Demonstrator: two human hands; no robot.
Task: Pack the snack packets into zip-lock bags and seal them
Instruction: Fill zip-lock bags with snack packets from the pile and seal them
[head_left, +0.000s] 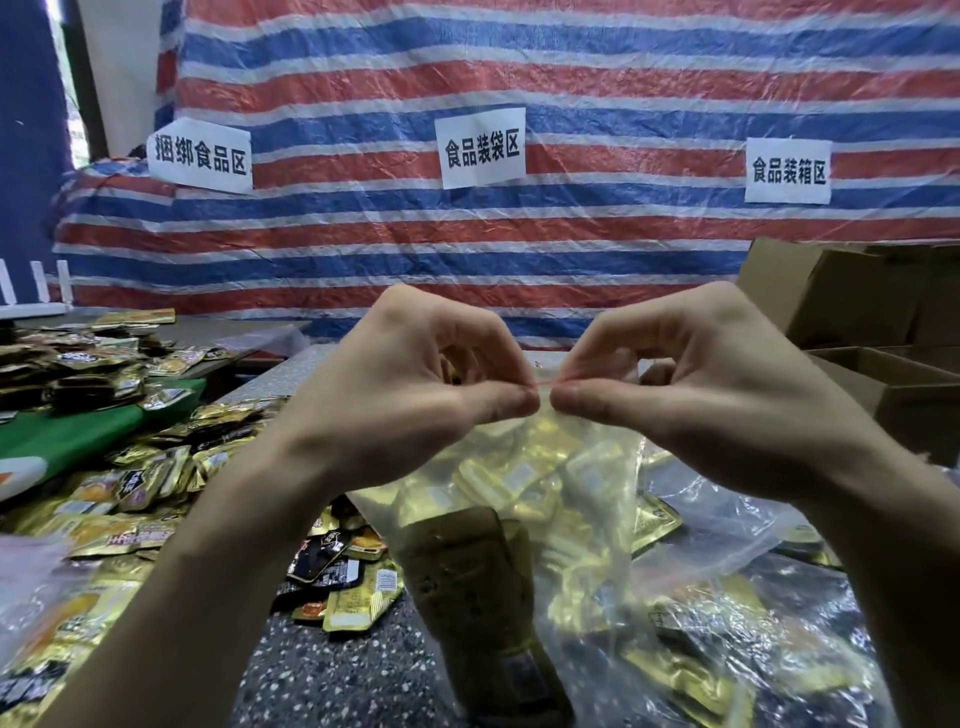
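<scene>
A clear zip-lock bag (524, 483) filled with several gold snack packets hangs upright in front of me. Its red zip strip (544, 383) runs along the top edge. My left hand (415, 395) pinches the strip between thumb and fingers at its middle. My right hand (675, 384) pinches the same strip right beside it, thumb tips almost touching. Loose gold and black snack packets (130, 499) lie heaped on the speckled table (332, 670) to the left and under the bag.
More clear plastic bags with packets (737, 623) lie at the lower right. Open cardboard boxes (883, 332) stand at the right. A striped tarp wall with three paper signs (480, 145) closes off the back. A green surface (67, 436) sits at the left.
</scene>
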